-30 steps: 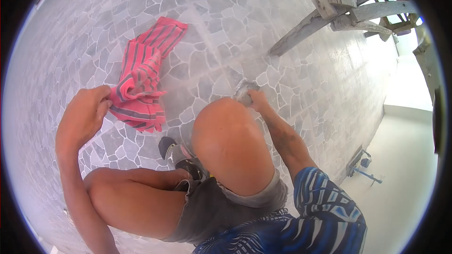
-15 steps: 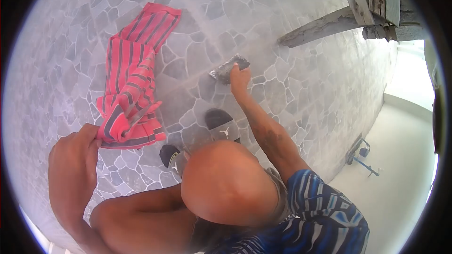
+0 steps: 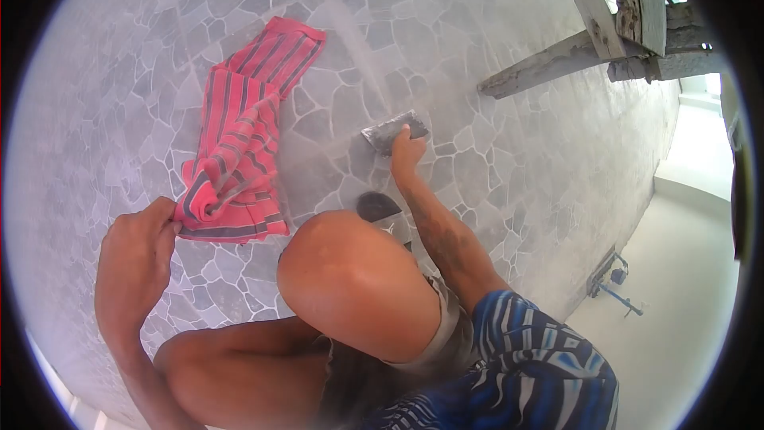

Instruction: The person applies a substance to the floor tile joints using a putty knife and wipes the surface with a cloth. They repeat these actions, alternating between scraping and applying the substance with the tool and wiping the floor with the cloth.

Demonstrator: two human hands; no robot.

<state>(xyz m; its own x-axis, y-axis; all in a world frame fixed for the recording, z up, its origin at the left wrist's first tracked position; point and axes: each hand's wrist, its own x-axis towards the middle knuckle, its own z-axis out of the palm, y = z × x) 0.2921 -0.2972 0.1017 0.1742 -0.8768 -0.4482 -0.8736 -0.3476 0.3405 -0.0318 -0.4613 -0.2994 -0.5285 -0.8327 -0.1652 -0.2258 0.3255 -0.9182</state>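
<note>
On the stone-patterned floor lies a pink cloth (image 3: 247,123) with dark stripes, stretched out and bunched in folds at its near end. My left hand (image 3: 137,263) is closed on the near left corner of this cloth, pinching it between thumb and fingers. Farther right, my right hand (image 3: 408,151) grips a flat, dusty scraper (image 3: 391,134), its thumb on top. The scraper lies low, close against the floor; whether its whole edge touches cannot be told. The palm and most fingers of my right hand are hidden.
My bent knee (image 3: 358,287) rises between my arms, with a dark shoe tip (image 3: 378,205) beyond it. Weathered wooden beams (image 3: 549,64) jut in at the upper right. By the pale wall at right is a blue pipe fitting (image 3: 619,299). The floor (image 3: 334,103) has pale dust on it.
The view has shifted slightly, so floor and beams appear lower. My knee has moved left in view and now covers one shoe. Both hands keep their holds.
</note>
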